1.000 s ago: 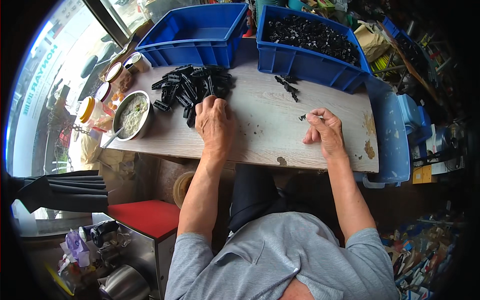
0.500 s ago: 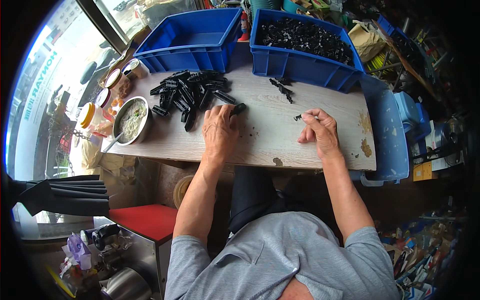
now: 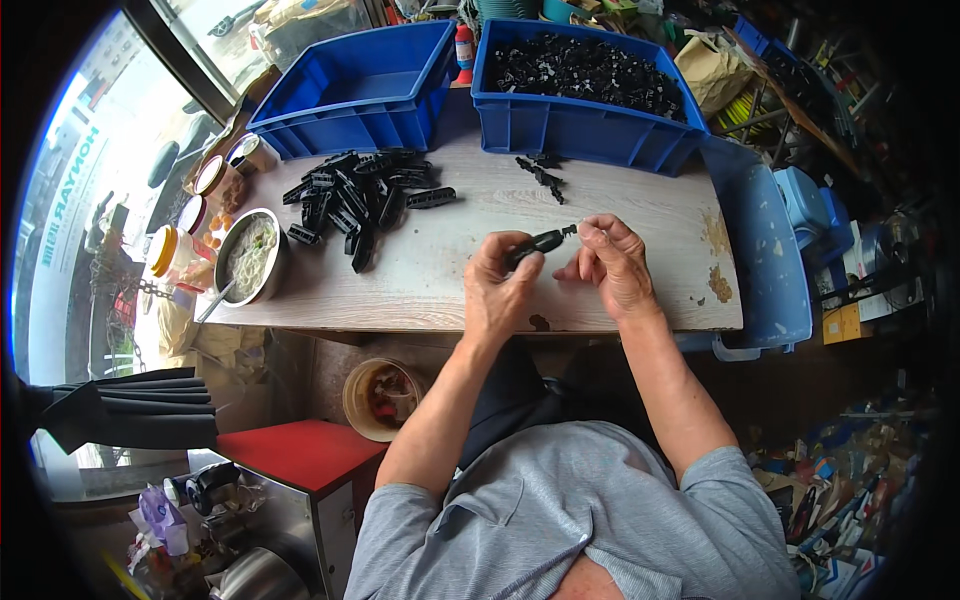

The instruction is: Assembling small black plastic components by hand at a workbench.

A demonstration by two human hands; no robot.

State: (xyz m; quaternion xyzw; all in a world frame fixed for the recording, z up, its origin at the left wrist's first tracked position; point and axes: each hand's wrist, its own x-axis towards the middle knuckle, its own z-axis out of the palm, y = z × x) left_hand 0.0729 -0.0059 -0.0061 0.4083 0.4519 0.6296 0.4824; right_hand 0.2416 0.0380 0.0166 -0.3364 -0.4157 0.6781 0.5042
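In front of me, above the table, my left hand [image 3: 496, 288] is closed around a long black plastic piece [image 3: 540, 243] with a rounded body. Its far end points toward my right hand [image 3: 622, 270]. Between the two hands sits a small black toothed part [image 3: 569, 230], pinched by my right fingertips and meeting or nearly meeting the end of the long piece; whether they touch is hard to tell. Left of my hands lies a pile of similar long black pieces [image 3: 345, 200]. A few small black toothed parts [image 3: 543, 178] lie beyond my hands.
A blue bin [image 3: 340, 128] stands at the back left. Another blue bin [image 3: 585, 142] full of small black parts is beside it. A metal bowl of noodles [image 3: 250, 256] with a spoon and several jars [image 3: 165, 250] line the table's left edge. A bucket [image 3: 383, 398] is below.
My left hand has lifted the long black piece off the table and moved right, toward my right hand. The right hand has shifted slightly left with the small part. The whole view has shifted a little.
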